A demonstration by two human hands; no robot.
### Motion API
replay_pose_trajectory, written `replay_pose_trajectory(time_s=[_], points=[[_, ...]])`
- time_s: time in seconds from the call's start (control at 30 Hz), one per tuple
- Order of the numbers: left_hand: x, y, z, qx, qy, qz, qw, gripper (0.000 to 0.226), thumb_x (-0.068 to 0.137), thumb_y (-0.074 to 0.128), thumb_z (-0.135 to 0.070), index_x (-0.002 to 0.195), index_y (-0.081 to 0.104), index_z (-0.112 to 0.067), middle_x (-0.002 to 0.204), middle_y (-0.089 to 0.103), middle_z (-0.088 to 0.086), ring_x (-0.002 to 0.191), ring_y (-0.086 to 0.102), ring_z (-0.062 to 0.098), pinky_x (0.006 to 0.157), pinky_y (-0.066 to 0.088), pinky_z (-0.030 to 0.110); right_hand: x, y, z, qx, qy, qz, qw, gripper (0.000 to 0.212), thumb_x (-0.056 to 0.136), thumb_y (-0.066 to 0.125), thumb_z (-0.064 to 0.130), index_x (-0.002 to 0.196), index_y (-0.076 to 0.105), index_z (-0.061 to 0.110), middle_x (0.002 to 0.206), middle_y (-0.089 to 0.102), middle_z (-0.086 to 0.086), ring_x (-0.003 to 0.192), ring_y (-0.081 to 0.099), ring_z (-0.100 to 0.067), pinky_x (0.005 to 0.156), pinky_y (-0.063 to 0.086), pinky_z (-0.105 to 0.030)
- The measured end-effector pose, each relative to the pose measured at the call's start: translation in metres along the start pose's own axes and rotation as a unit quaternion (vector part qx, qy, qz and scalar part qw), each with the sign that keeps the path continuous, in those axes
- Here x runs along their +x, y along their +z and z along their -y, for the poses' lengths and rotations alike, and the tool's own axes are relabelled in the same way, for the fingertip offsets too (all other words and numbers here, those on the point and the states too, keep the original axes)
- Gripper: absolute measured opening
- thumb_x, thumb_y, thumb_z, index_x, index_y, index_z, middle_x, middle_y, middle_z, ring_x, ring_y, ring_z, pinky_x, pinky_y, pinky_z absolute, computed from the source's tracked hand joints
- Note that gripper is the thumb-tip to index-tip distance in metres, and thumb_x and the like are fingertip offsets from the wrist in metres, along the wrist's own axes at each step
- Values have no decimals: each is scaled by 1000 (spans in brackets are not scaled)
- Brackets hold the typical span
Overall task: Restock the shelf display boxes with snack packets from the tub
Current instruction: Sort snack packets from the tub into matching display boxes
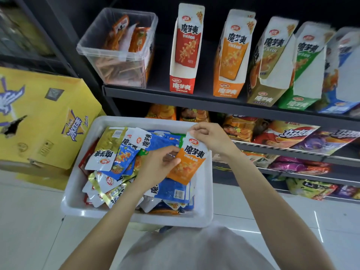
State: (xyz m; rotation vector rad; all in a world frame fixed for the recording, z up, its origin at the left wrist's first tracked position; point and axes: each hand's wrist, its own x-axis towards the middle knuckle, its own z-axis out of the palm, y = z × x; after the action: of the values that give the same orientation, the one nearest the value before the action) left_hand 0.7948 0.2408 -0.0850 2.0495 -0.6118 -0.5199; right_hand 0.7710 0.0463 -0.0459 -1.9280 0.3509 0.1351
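Orange snack packet (188,157) held above white tub (206,193): right hand (209,138) pinches top edge, left hand (158,164) pinches side, likely squaring it for orange display box (229,75) on shelf (194,98)

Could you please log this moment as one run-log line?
stage: sorting | left hand and right hand: holding orange packet | over white tub | target: orange display box

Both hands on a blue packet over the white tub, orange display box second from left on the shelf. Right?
Not quite: the head view shows the packet is orange, not blue. Left hand and right hand both hold it over the white tub, and the orange display box does stand second from left.
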Motion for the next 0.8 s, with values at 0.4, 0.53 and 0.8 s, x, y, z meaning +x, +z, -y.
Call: replay_pose_trajectory(time_s=[0.4, 0.53, 0.8], points=[[88, -37, -127, -54, 179, -30, 982, 30, 83, 68, -1, 91, 60, -28, 82, 62, -16, 73, 59, -7, 70, 46, 9, -21, -108, 61, 144, -108, -162, 970, 11, 90, 63, 14, 100, 65, 17, 88, 71, 8, 73, 67, -5, 49, 50, -16], [140, -30, -167, -60, 233, -86, 967, 22, 85, 68, -11, 102, 61, -22, 93, 64, -13, 88, 62, 2, 80, 51, 19, -7, -150, 81, 134, -187, -299, 926, 10, 91, 62, 10, 89, 63, 20, 77, 68, 8, 71, 68, -6, 66, 55, -20], [201, -10, -154, 137, 145, -108, 974, 56, 86, 67, -27, 136, 43, -20, 128, 51, 2, 103, 56, 11, 83, 48, 25, 60, -196, 83, 7, -222, -458, 861, 5, 94, 59, 18, 93, 59, 13, 79, 61, 12, 74, 68, -3, 69, 59, -30]])
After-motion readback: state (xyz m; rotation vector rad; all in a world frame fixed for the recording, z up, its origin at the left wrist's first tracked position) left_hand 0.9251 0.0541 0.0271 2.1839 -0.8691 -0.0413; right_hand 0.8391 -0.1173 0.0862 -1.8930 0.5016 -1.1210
